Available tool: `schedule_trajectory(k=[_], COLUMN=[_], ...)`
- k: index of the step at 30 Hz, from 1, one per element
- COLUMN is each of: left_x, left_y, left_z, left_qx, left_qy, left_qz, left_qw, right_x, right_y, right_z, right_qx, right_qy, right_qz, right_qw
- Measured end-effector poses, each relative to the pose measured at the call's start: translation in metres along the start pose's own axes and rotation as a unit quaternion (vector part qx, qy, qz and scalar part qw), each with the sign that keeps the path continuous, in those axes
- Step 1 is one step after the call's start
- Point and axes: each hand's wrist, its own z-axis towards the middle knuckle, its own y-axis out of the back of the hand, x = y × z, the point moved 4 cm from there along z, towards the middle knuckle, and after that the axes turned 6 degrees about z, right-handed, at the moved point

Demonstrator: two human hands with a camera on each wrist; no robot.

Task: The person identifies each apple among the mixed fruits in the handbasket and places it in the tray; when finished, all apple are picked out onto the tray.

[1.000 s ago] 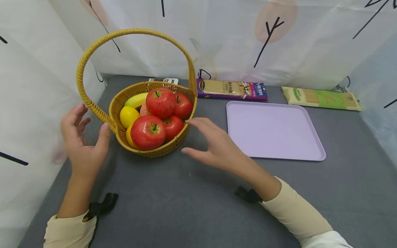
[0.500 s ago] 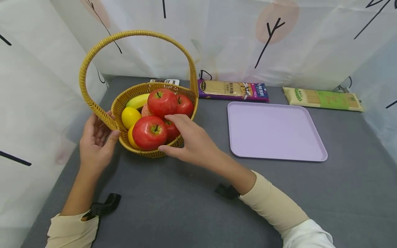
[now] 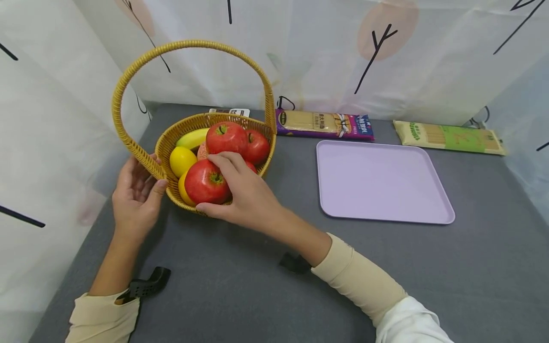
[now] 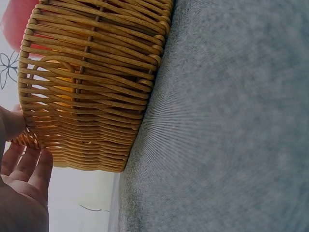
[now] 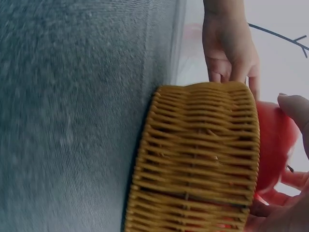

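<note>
A woven yellow basket [image 3: 171, 197] with a tall arched handle stands at the left of the table, holding fruit. My left hand [image 3: 136, 200] grips its left side at the foot of the handle, as the left wrist view also shows, thumb on one side and fingers on the other. My right hand [image 3: 249, 193] reaches over the front rim, fingers and thumb curled round the large front red apple [image 3: 205, 183]. Behind it sit another big red apple [image 3: 226, 138] and a smaller red apple [image 3: 257, 146]. A banana [image 3: 192, 138] and a lemon [image 3: 182, 161] lie at the left inside.
A light purple tray [image 3: 383, 181] lies right of the basket on the grey table [image 3: 240, 286]. Along the back lie a purple pasta packet [image 3: 323, 125] and a green noodle packet [image 3: 448, 138]. A patterned white curtain [image 3: 317, 57] closes off the back and sides.
My right hand has moved left from beside the basket, over its rim and onto the front apple. My left hand has moved right and taken hold of the basket at the handle's foot.
</note>
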Motion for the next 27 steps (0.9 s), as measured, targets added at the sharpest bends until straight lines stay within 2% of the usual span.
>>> schedule_trajectory(k=[5,11,14,23,27], left_x=[-0.0005,0.0002,0.0003,-0.0008,-0.0010], left_y=[-0.0001,0.0002,0.0002,-0.0004,-0.0008], left_z=[-0.0008,-0.0004,-0.0005,-0.0001,-0.0005], left_qx=[0.001,-0.001,0.000,0.005,0.005], left_qy=[-0.002,-0.007,-0.008,-0.006,-0.010], left_qz=[-0.004,-0.021,-0.014,0.008,0.014], left_qw=[1.0000,0.9998,0.9999,0.9999,0.9998], right_x=[0.0007,0.0009,0.0016,0.0015,0.0009], right_y=[-0.0070,-0.0070,-0.0058,-0.0009,0.0012], right_z=[0.0014,0.0004,-0.0002,-0.0013,-0.0036], right_qx=[-0.005,-0.026,-0.032,-0.038,-0.045], right_qy=[0.010,0.041,0.052,0.025,0.043], right_qz=[-0.017,0.003,0.008,0.022,0.018], right_qw=[0.9998,0.9988,0.9981,0.9987,0.9979])
